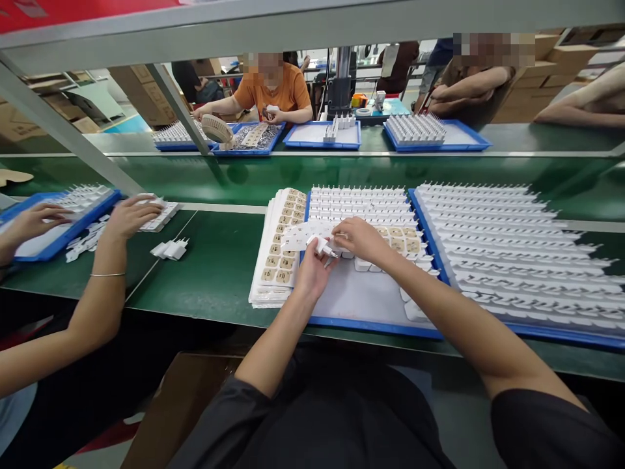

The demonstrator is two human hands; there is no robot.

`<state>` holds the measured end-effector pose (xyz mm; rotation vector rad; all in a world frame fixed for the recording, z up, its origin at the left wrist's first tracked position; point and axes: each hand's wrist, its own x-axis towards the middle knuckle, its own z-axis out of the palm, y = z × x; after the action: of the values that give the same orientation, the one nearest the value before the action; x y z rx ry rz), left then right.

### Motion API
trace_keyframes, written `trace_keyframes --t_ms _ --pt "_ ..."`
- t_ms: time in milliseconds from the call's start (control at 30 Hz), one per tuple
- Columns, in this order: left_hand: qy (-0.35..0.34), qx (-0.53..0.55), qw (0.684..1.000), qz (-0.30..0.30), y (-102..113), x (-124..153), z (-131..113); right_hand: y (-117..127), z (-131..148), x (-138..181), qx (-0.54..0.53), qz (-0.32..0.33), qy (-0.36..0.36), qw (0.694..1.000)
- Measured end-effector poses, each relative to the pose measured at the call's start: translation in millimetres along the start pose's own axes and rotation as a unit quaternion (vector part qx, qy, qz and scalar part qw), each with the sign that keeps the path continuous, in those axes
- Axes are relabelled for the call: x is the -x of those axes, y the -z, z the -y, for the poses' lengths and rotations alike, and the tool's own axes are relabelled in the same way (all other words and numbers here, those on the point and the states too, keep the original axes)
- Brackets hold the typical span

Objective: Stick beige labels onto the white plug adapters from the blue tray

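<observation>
My left hand (pixel 312 268) is closed round a small white plug adapter (pixel 323 247), held over the blue tray (pixel 371 322) in front of me. My right hand (pixel 359 238) pinches at the same adapter and touches a white label sheet (pixel 305 234) lying beside it. Behind the hands, rows of white adapters (pixel 361 203) stand upright in the tray. Some near the hands carry tan labels (pixel 403 242). A stack of label sheets (pixel 278 251) lies on the green bench just left of the tray.
A second blue tray (pixel 600 339) packed with white adapters (pixel 508 247) lies to the right. On the left, a co-worker's hands (pixel 129 218) work at another blue tray (pixel 53 241), with two loose adapters (pixel 170 249) nearby. Across the green conveyor (pixel 293 172), people sit behind more trays (pixel 322 137).
</observation>
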<state>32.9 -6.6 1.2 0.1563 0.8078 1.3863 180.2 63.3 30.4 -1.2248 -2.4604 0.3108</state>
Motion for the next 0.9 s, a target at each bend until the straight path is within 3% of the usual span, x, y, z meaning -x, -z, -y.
trace_keyframes --t_ms 233,367,567,700,833,900 --pt "0.000 -0.011 1.000 -0.005 2.8 -1.2 2.0 4.7 5.0 -1.4 -0.031 -0.013 -0.021 0.999" --pt "0.001 -0.037 0.999 -0.008 2.7 -1.2 2.7 26.5 -0.3 -1.8 -0.074 -0.016 -0.039 0.996" --pt "-0.033 -0.156 0.986 0.037 12.3 10.0 3.2 70.7 0.4 22.2 -0.269 -0.135 -0.101 0.948" --pt "-0.087 -0.308 0.940 0.113 34.9 31.8 -1.1 66.9 22.5 64.0 -0.329 -0.117 -0.098 0.932" --pt "-0.188 -0.436 0.867 0.150 50.9 58.9 -7.1 37.5 48.7 100.6 -0.415 -0.129 -0.100 0.895" --pt "-0.202 -0.449 0.857 0.152 52.7 71.2 -8.7 21.8 60.6 110.1 -0.462 -0.132 -0.106 0.871"
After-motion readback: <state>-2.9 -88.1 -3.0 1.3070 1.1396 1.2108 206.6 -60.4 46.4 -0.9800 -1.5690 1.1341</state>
